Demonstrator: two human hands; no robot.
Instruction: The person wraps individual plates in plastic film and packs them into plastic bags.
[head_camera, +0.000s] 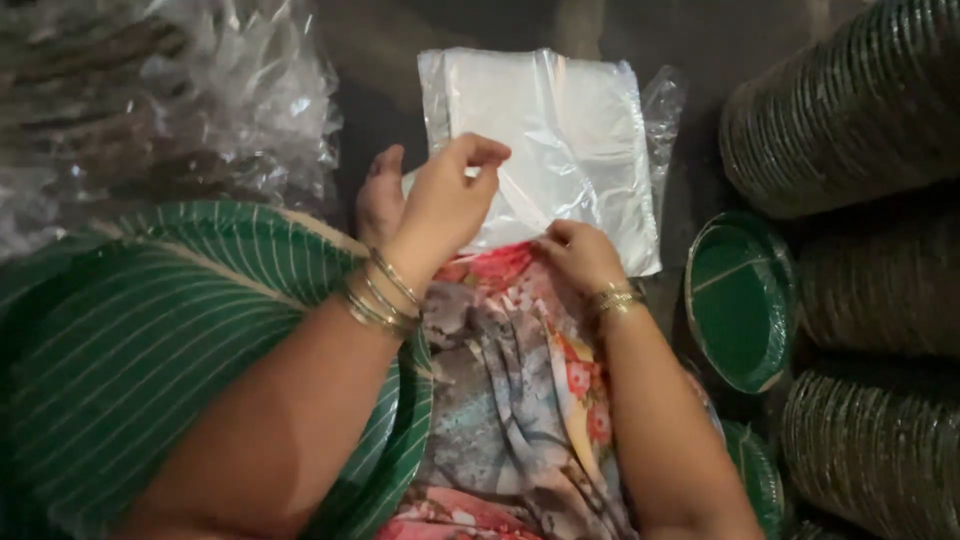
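Green striped plates (130, 340) nearest, both hands, left (440, 205) and right (578, 255), pinching clear plastic bags (545, 140).

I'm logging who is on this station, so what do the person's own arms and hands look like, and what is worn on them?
Both forearms are bare, with no sleeves or gloves in view. The left hand has a stack of several thin gold-coloured bangles at the wrist. The right hand wears a narrower set of gold-coloured bangles. No rings can be made out on either hand.
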